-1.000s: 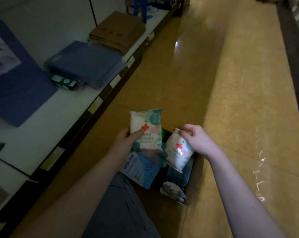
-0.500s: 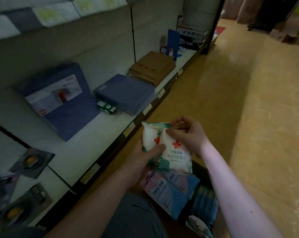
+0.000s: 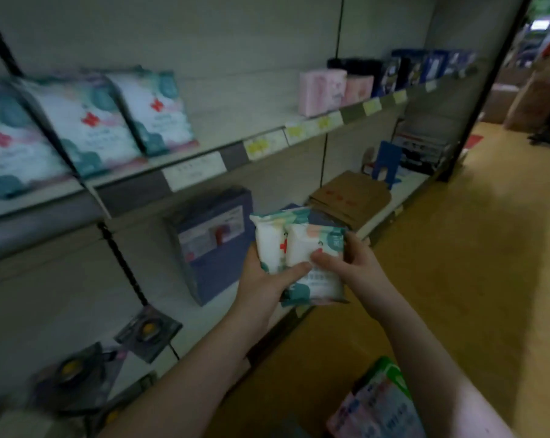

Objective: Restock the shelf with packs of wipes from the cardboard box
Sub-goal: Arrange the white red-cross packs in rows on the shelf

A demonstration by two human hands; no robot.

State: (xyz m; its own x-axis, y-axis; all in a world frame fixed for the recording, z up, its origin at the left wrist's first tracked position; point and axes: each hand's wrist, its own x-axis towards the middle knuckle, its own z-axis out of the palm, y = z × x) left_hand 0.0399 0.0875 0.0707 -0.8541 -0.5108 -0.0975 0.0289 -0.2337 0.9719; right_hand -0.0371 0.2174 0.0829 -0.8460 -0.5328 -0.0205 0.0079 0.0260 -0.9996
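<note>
Where the hands meet: two packs of wipes [image 3: 299,248], white with teal corners and a red mark. They are held upright side by side, overlapping, in the air in front of the lower shelf [image 3: 201,320] and below the edge of the upper one.
Left hand [image 3: 264,279]: grasping the packs from below. The thumb lies across their front, and the rest of the fingers are hidden behind them.
Right hand [image 3: 349,263]: grasping the right-hand pack, with the thumb on its face and the fingers wrapped round its right edge.
Upper shelf [image 3: 197,172]: packs of the same print [image 3: 153,112] stand in a row at its left end, leaning back. Pink boxes [image 3: 322,90] and dark boxes [image 3: 400,71] stand farther right, and price labels run along the front edge.
Lower shelf: a blue box [image 3: 213,241] stands just behind the hands. Flat brown packets [image 3: 352,194] and a blue stand [image 3: 387,159] are farther along, with dark blister cards [image 3: 147,330] at the near left.
Bottom right corner: another pack [image 3: 378,406], blue, pink and green, blurred, beside the right forearm. What it lies in cannot be told.
Floor [image 3: 472,279]: yellow-brown, running alongside the shelving.
</note>
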